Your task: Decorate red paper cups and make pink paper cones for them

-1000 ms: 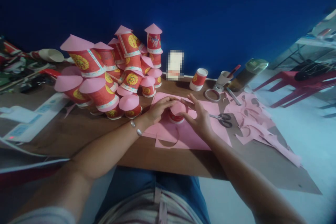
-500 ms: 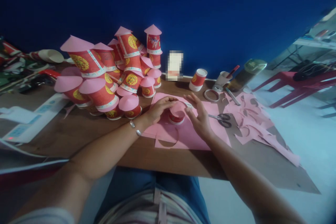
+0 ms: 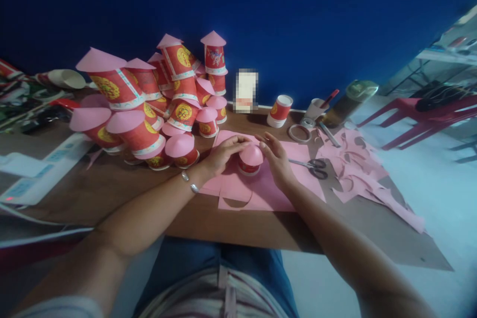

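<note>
A pink paper cone [image 3: 251,154] sits like a roof on a red paper cup [image 3: 248,169], which stands upright on pink paper sheets [image 3: 283,194]. My left hand [image 3: 225,153] holds the cone's left and rear edge, thumb and fingers together. On the other side, my right hand [image 3: 276,156] has its thumb against the cone's right edge, with the fingers curled behind. The far fingertips of both hands are partly hidden. A pair of scissors [image 3: 316,168] with dark handles lies just right of my right hand.
Several finished cone-topped cups [image 3: 130,131] are piled at the left, beside a white power strip [image 3: 44,171]. Further right stand a red cup [image 3: 279,110], a tape roll [image 3: 299,133], a white cup with a red pen [image 3: 316,109], and a bottle [image 3: 350,104]. Pink scraps [image 3: 357,164] cover the right side.
My right hand has closed in from spread fingers to the cone's edge. The cone now sits more level and pointed on the cup. The view has shifted slightly.
</note>
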Demonstrator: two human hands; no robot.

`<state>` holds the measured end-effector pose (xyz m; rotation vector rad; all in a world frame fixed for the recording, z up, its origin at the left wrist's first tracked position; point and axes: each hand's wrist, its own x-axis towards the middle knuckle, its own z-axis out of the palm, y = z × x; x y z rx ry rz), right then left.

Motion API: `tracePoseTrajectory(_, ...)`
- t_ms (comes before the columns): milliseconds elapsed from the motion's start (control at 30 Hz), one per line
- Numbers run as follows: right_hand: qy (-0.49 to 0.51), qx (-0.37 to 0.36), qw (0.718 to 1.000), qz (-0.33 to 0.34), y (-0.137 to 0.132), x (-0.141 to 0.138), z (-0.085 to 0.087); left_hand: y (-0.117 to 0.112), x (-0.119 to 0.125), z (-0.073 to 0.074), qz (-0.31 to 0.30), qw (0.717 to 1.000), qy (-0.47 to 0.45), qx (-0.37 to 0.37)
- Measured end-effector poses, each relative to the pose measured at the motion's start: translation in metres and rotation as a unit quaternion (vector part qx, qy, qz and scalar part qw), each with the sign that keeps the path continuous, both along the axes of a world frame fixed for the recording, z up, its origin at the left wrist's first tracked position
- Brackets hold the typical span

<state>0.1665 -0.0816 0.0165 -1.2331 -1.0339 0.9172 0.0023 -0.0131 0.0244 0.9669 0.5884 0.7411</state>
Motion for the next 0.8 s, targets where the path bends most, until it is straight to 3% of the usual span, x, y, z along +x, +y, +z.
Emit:
tracePoseTrajectory(400, -0.035, 0.034, 0.999, 0.020, -0.012, 0.001, 0.001, 0.003, -0.001, -0.005, -0.003, 1.000, -0.005, 0.019)
tracePoseTrajectory(800, -0.063, 0.038, 0.996, 0.047, -0.007, 0.001, -0.024, 0.003, -0.002, -0.004, 0.005, 1.000, 0.006, 0.031)
